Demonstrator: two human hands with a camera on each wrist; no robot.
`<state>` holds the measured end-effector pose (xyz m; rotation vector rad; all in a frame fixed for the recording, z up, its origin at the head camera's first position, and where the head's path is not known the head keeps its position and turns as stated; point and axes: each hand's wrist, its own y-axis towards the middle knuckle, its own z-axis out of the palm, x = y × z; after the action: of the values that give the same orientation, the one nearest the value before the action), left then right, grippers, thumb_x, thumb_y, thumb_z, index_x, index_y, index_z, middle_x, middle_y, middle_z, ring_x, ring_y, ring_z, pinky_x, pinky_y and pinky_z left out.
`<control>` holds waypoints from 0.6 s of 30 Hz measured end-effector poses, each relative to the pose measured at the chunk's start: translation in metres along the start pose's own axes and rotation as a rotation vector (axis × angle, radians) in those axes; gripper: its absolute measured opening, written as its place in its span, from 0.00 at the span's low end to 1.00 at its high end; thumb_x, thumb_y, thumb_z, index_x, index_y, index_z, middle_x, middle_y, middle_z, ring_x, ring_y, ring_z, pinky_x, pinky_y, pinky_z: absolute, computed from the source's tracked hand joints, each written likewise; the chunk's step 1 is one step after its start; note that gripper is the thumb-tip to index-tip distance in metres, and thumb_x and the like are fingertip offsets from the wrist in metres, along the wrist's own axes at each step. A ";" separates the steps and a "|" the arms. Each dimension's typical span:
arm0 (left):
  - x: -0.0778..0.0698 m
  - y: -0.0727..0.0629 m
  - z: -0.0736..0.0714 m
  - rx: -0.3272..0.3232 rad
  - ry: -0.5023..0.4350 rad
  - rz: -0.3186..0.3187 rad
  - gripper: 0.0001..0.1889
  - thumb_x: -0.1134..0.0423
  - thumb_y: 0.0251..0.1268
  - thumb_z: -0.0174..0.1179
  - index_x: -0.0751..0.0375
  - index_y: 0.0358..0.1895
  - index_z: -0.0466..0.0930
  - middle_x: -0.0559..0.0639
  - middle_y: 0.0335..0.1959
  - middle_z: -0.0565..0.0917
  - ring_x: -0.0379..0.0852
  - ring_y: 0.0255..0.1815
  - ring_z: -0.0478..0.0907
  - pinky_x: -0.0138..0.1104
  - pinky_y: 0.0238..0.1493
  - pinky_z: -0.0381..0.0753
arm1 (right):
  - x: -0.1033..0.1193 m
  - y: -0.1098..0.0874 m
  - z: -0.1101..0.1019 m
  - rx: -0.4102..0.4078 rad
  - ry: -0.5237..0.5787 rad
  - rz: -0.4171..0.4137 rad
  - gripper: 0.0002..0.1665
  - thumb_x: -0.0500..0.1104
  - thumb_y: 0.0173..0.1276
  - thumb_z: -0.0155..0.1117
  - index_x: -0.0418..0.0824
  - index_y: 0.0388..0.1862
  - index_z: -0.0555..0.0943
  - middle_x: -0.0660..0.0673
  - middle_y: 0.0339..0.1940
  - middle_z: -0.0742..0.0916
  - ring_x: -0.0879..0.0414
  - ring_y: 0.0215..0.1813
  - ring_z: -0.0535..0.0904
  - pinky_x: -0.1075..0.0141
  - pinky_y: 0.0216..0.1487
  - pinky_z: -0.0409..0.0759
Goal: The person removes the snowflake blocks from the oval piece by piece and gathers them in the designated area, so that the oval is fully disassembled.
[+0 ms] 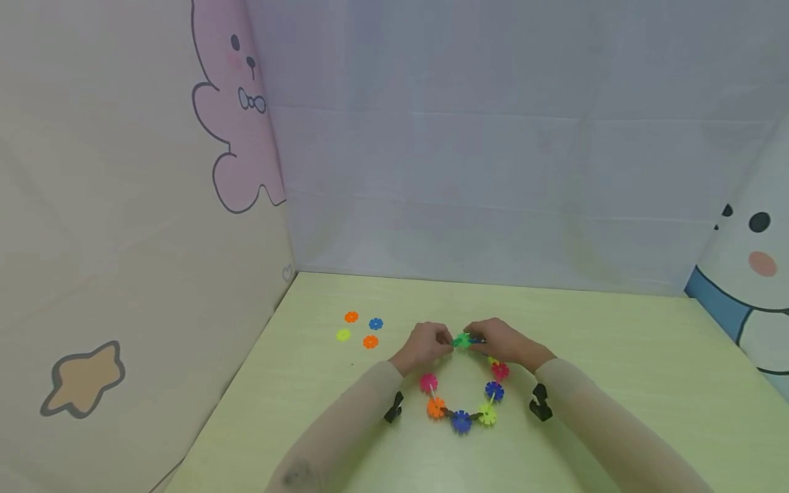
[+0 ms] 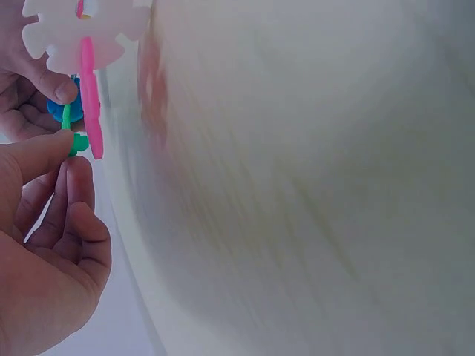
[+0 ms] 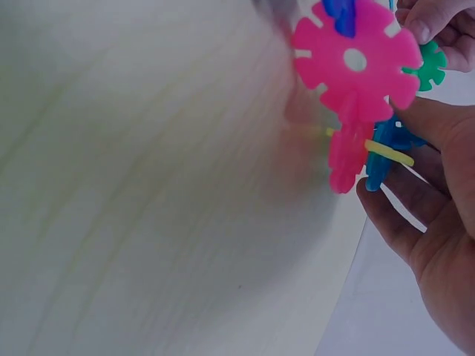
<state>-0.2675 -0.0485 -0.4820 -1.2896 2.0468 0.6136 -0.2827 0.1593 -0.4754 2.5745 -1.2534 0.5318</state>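
Note:
At the far side of a ring of linked notched plastic discs, both hands work close together. My left hand [image 1: 425,344] pinches a green notched disc [image 2: 79,144] between thumb and fingertips. Facing it, my right hand [image 1: 501,339] holds a blue notched disc [image 3: 380,154] that joins the ring. Between the hands shows a green disc [image 1: 463,339]. A yellow disc [image 3: 390,153] and pink discs [image 3: 356,63] hang beside the right fingers. The near part of the chain has a dark blue disc [image 1: 461,422], an orange disc [image 1: 435,408] and a yellow-green disc [image 1: 487,414].
Loose discs lie left of the hands: two orange, one blue [image 1: 376,324] and one yellow [image 1: 343,335]. The pale table [image 1: 616,370] meets a white cloth backdrop [image 1: 493,171] behind and a printed cloth [image 1: 154,274] at left.

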 end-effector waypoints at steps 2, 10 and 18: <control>0.001 0.000 0.000 0.002 0.002 0.008 0.02 0.68 0.58 0.65 0.61 0.33 0.82 0.43 0.27 0.81 0.36 0.29 0.75 0.27 0.33 0.75 | 0.000 0.000 0.000 0.006 -0.005 0.005 0.18 0.39 0.64 0.66 0.36 0.52 0.79 0.44 0.45 0.85 0.53 0.45 0.81 0.57 0.47 0.78; -0.002 0.005 0.001 -0.002 0.034 0.038 0.02 0.67 0.58 0.65 0.59 0.34 0.83 0.43 0.28 0.82 0.35 0.30 0.75 0.26 0.34 0.75 | 0.001 -0.001 -0.001 0.013 0.015 -0.001 0.17 0.39 0.64 0.65 0.35 0.52 0.80 0.45 0.44 0.85 0.54 0.44 0.81 0.58 0.46 0.79; -0.007 0.009 0.006 -0.061 0.071 0.097 0.04 0.68 0.55 0.67 0.59 0.31 0.80 0.44 0.26 0.81 0.35 0.28 0.75 0.25 0.31 0.74 | 0.005 0.000 -0.002 0.006 0.017 -0.057 0.15 0.39 0.64 0.65 0.36 0.49 0.80 0.48 0.41 0.85 0.58 0.40 0.80 0.63 0.42 0.79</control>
<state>-0.2722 -0.0365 -0.4809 -1.2688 2.1743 0.6886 -0.2805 0.1567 -0.4720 2.5962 -1.1702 0.5458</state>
